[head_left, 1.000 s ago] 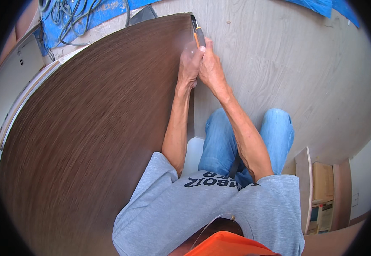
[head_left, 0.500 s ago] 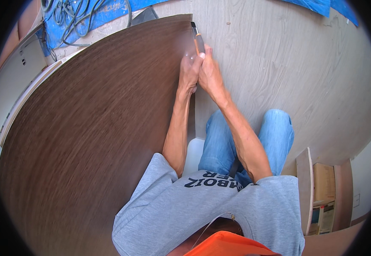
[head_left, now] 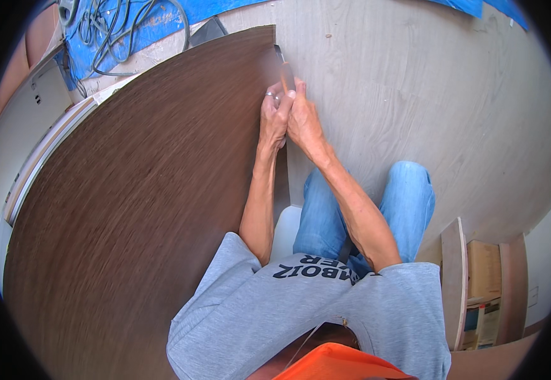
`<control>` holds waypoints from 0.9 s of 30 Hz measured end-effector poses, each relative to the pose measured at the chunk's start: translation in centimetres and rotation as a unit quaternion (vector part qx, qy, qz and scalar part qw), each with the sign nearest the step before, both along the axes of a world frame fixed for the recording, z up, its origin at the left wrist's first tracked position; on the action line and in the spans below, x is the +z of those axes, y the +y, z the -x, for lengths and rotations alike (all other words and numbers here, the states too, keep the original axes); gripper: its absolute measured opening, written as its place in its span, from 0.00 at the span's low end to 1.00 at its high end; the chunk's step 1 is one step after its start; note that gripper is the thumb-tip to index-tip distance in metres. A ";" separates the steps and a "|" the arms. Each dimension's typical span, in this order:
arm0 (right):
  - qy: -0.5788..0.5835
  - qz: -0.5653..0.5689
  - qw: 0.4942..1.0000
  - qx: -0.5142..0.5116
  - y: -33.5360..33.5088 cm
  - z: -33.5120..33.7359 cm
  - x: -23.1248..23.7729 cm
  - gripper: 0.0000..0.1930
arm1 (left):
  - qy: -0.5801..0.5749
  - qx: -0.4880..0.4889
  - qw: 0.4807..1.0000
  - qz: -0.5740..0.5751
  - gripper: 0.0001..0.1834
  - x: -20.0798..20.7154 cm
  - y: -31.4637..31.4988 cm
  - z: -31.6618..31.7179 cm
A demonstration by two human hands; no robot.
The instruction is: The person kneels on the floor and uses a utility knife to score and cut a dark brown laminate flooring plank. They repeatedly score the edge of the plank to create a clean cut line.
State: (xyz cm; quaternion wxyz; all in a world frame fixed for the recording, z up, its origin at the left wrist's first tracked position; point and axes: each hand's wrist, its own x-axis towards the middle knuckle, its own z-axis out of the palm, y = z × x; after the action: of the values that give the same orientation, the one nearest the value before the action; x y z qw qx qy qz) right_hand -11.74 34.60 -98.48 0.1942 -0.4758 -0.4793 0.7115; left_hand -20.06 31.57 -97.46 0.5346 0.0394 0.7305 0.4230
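Observation:
A chisel (head_left: 287,77) with an orange and dark handle lies along the right edge of a large dark brown wood-grain panel (head_left: 142,177), its blade pointing away from me near the panel's far corner. My right hand (head_left: 305,123) is closed around the handle. My left hand (head_left: 273,119), a ring on one finger, is closed against the right one, its thumb on the handle and its knuckles over the panel's edge. The panel's surface beside the blade looks hazy. The exact contact between blade and edge is too small to tell.
Pale wood-grain flooring (head_left: 377,95) spreads to the right of the panel. Dark cables (head_left: 107,31) lie on blue sheeting (head_left: 155,25) at the far left. My bent knees (head_left: 408,183) are close by. A shelf unit (head_left: 456,278) holding boxes stands at the lower right.
Both hands and the chisel have slid a little toward me along the panel's edge. The view has shifted slightly, and the panel's far corner appears lower and further left.

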 end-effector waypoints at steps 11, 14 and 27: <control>-0.038 0.002 0.998 0.056 -1.2 0.1 0.0 0.27 | 0.000 -0.011 0.999 0.033 0.29 -0.1 -1.7 0.7; 0.006 0.055 0.998 0.040 -2.1 -0.2 0.6 0.29 | 0.002 -0.008 0.999 0.052 0.28 0.3 -2.9 0.7; -0.093 0.047 0.994 0.025 2.6 -1.1 -0.6 0.25 | 0.606 -0.368 0.700 -0.084 0.13 2.0 13.2 7.7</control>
State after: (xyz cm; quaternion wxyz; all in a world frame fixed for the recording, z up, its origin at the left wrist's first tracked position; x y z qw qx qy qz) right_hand -10.62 37.21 -99.06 0.1080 -0.5361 -0.4731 0.6907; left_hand -27.80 44.80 -95.50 0.0835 0.5982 0.7851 0.1368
